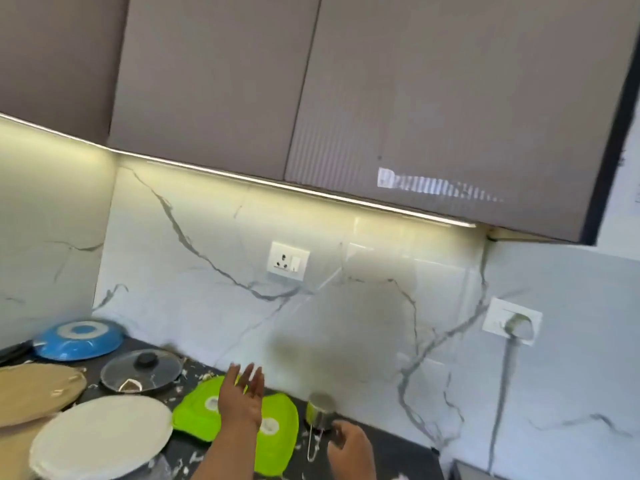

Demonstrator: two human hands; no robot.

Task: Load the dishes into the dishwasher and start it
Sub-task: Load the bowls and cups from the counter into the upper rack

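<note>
Grey cupboards (346,81) fill the top of the frame above a marble wall (346,306). On the dark tabletop (194,448) at lower left lie a white plate (100,434), a green board (277,441), a blue pan (79,339) and a glass lid (142,370). The left hand (242,393) hovers over the board, fingers straight. The right hand (349,445), loosely curled and empty, is just beside a small steel cup (320,412) at bottom centre.

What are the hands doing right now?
Left hand: open, fingers spread above the lime-green plastic lid.
Right hand: open, holding nothing, beside the small steel cup.
</note>
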